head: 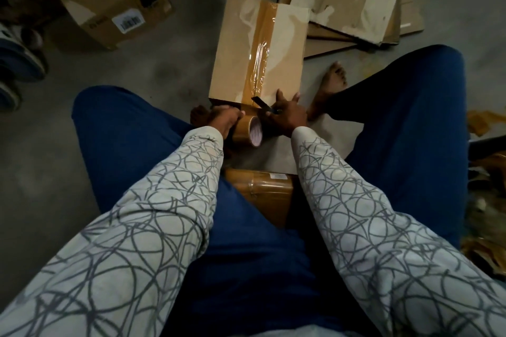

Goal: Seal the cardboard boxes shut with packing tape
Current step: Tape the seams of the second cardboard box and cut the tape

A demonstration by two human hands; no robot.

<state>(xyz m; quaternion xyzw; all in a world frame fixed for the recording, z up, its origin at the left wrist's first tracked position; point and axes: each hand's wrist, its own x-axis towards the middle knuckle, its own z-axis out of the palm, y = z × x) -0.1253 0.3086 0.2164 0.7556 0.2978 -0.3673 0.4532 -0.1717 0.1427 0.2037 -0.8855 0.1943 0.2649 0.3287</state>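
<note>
— So, what is lying where?

— On the floor [169, 68], the box [232, 63] is lying flat between the person's knees, its near edge meeting the hands. A tape strip [260, 44] is running along its middle seam from the far edge to the near edge, shining and wrinkling a little.

— And the roll?

— The roll [247, 128] is sitting just off the box's near edge, joined to the strip as far as I can judge. The left hand [224, 117] is curling round it from the left. The right hand [287, 115] is gripping a cutter [261, 104], its dark tip lying across the strip at that edge.

— How is it all going to handle?

— The box is looking light and fairly stiff, though its panels are probably giving under a hard press, so pressing close to the edges seems wiser. The strip is looking thin, sticky and quick to crease, so I would be keeping it taut from the roll for a clean cut. The roll is looking rigid, best taken round its rim or through the core.
</note>
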